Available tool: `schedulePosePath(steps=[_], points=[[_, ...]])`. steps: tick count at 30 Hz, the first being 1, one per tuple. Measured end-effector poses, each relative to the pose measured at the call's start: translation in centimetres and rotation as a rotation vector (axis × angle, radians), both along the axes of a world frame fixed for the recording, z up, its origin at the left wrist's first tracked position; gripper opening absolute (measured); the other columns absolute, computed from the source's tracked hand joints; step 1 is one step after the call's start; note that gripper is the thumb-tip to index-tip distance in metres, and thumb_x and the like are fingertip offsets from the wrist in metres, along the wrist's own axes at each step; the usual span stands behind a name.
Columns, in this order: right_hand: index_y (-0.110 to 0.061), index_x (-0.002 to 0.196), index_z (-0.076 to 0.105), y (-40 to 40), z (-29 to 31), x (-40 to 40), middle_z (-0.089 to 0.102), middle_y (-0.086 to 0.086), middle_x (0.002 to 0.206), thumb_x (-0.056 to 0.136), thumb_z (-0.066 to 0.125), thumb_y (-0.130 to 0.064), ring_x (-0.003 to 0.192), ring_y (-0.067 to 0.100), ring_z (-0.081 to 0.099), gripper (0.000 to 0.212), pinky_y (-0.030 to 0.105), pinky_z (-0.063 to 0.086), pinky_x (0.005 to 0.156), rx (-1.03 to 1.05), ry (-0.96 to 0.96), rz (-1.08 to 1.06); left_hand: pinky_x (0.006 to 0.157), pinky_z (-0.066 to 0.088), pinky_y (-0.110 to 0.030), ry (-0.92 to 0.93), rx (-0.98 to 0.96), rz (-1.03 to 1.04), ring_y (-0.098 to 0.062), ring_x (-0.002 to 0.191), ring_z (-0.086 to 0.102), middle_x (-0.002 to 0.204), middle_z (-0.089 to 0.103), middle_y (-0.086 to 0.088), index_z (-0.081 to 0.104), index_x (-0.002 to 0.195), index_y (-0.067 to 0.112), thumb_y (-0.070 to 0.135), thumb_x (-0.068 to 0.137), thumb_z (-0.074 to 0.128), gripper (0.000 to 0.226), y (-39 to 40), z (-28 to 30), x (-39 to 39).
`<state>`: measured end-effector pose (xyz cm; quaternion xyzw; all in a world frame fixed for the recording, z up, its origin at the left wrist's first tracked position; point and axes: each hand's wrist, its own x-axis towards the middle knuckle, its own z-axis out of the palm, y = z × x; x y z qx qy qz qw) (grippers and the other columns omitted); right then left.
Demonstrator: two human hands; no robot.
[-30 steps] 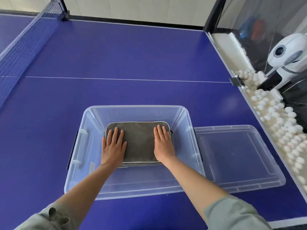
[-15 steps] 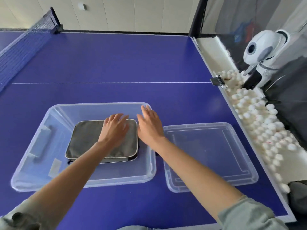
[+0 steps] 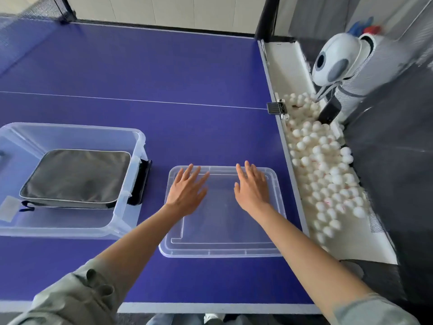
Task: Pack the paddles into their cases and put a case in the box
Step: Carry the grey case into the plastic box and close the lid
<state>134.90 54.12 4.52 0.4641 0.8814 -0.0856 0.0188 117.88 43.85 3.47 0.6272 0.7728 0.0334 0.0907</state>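
On the blue surface (image 3: pixel 164 66), the grey case (image 3: pixel 75 177) lies inside the clear box (image 3: pixel 138 146) near the left edge. Both hands, left (image 3: pixel 185 191) and right (image 3: pixel 251 188), are spread flat over the lid (image 3: pixel 222 231); white balls (image 3: pixel 328 174) fill a trough along the right edge.

— What's the room showing us?
— A blue desk (image 3: pixel 164 73) with a white centre line, net (image 3: pixel 28 17) at far left, pale panelled wall (image 3: pixel 164 10) behind.
— And right?
— A trough of white balls (image 3: pixel 328 174) beside a white ball machine (image 3: pixel 339 62).
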Motion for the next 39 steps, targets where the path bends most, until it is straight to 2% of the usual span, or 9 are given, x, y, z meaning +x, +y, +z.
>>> schedulePosePath(steps=[6,10,13,17,20,26,29,34,39], points=[[-0.014,0.152,0.009,1.6,-5.7,5.9,0.004,0.013,0.161,0.101,0.037,-0.027,0.149,0.027,0.005,0.059,0.038,0.011,0.12,-0.085,-0.083,-0.081,0.12,0.005,-0.043,0.114,-0.18,0.109,-0.03,0.148,0.002,0.16,0.006,-0.011,0.02,0.15,0.02,0.034,0.1,0.032,0.053,-1.6,-6.1,-1.1],[-0.015,0.152,0.012,2.0,-8.7,8.9,0.001,0.015,0.161,0.1,0.041,-0.025,0.148,0.029,0.005,0.059,0.038,0.016,0.12,-0.073,-0.075,-0.227,0.105,0.031,-0.051,0.086,-0.136,0.279,-0.041,0.136,0.028,0.153,0.024,-0.019,0.046,0.135,0.014,0.018,0.092,0.051,0.044,-3.2,-7.3,-2.4],[-0.015,0.152,0.015,1.5,-10.2,9.8,-0.001,0.011,0.161,0.102,0.035,-0.026,0.148,0.028,0.007,0.054,0.038,0.025,0.117,-0.118,-0.032,-0.316,0.089,0.045,-0.049,0.057,-0.15,0.308,-0.042,0.118,0.042,0.151,0.023,-0.023,0.041,0.138,0.011,0.006,0.088,0.053,0.051,-3.9,-8.0,-1.9],[-0.011,0.149,0.023,1.0,-11.0,9.4,0.004,0.013,0.161,0.102,0.036,-0.012,0.147,0.031,0.012,0.049,0.039,0.031,0.113,-0.124,0.099,-0.361,0.095,0.04,-0.047,-0.068,-0.136,0.411,-0.044,0.128,0.027,0.154,0.005,-0.026,0.029,0.145,0.021,-0.01,0.088,0.044,0.066,-3.9,-9.0,-1.2],[-0.009,0.147,0.029,1.1,-11.2,9.0,0.009,0.013,0.16,0.096,0.039,0.007,0.147,0.033,0.014,0.055,0.041,0.027,0.117,-0.125,0.219,-0.414,0.101,0.037,-0.047,-0.141,-0.095,0.513,-0.042,0.131,0.02,0.155,0.005,-0.022,0.034,0.141,0.024,-0.015,0.085,0.042,0.069,-3.3,-9.0,-0.5],[-0.006,0.138,0.046,2.1,-10.9,7.9,0.027,0.012,0.155,0.093,0.042,0.013,0.145,0.028,0.024,0.049,0.038,0.028,0.115,-0.174,0.55,-0.655,0.095,0.041,-0.045,-0.291,0.038,0.745,-0.04,0.122,0.03,0.144,0.032,-0.017,0.057,0.103,0.006,-0.017,0.083,0.041,0.034,-1.8,-8.5,0.2],[-0.005,0.135,0.051,3.1,-10.5,8.0,0.039,0.015,0.149,0.088,0.048,0.015,0.14,0.028,0.035,0.051,0.035,0.031,0.112,-0.207,0.65,-0.755,0.097,0.038,-0.044,-0.346,0.084,0.804,-0.041,0.121,0.033,0.143,0.035,-0.017,0.053,0.119,0.007,-0.013,0.085,0.046,0.04,-1.5,-8.4,0.1],[0.001,0.135,0.049,4.0,-10.1,8.5,0.052,0.017,0.139,0.087,0.051,0.014,0.131,0.03,0.047,0.049,0.034,0.037,0.109,-0.25,0.766,-0.886,0.105,0.031,-0.045,-0.414,0.1,0.94,-0.041,0.125,0.03,0.145,0.034,-0.02,0.021,0.146,0.0,-0.002,0.091,0.051,0.063,-1.4,-8.3,0.5],[0.006,0.13,0.052,4.3,-10.1,8.9,0.055,0.023,0.134,0.088,0.047,0.016,0.127,0.035,0.05,0.044,0.038,0.04,0.108,-0.208,0.74,-0.848,0.093,0.034,-0.035,-0.404,0.099,0.996,-0.04,0.115,0.036,0.137,0.045,-0.02,0.042,0.134,-0.001,-0.015,0.086,0.039,0.051,-1.7,-8.3,0.2]])
